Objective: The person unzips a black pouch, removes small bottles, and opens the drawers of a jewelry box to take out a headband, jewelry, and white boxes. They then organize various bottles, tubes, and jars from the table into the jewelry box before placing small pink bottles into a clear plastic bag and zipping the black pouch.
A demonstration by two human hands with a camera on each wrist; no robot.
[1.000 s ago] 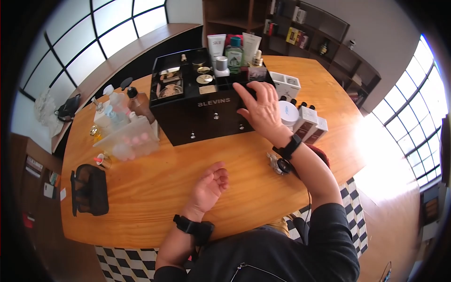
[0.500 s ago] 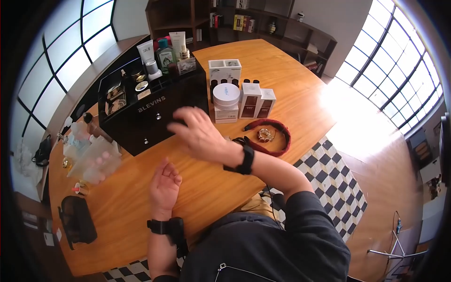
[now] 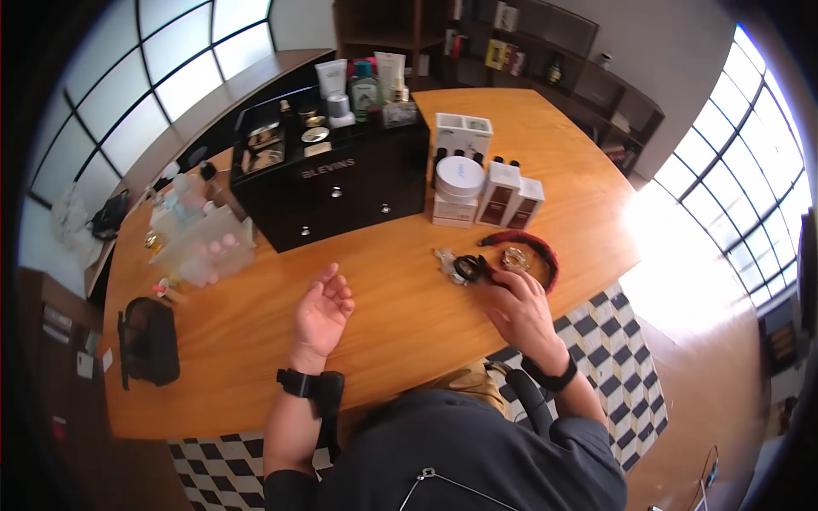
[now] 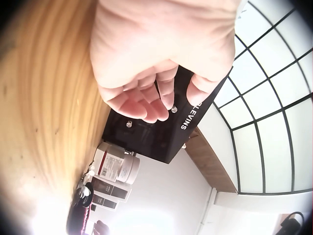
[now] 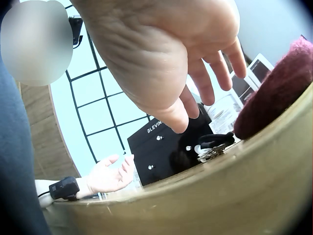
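My right hand (image 3: 521, 311) hovers over the table's front right part, fingers spread slightly and pointing down, nothing in its grasp in the right wrist view. Just beyond its fingertips lie a coiled black hair tie (image 3: 466, 268) and a small shiny clear-and-silver item (image 3: 445, 261). A dark red fuzzy headband (image 3: 552, 254) curves around a gold beaded ring (image 3: 514, 257), partly behind the hand. My left hand (image 3: 324, 315) is palm up over the table's front, fingers loosely bent around nothing. Behind it stands the black BLEVINS cosmetics organizer (image 3: 358, 204) with small knobbed drawers.
Right of the organizer stand a white round jar (image 3: 460, 176) on a box, white-and-brown boxes (image 3: 499, 196) and a white divided holder (image 3: 464, 132). A translucent bin (image 3: 209, 247) of bottles and a black pouch (image 3: 152, 341) sit at the left. Tubes and bottles top the organizer.
My right hand has moved from the organizer's front right top edge, back and rightward to the hair tie and headband. The left hand stays palm up. The head view has swung right, then partly back.
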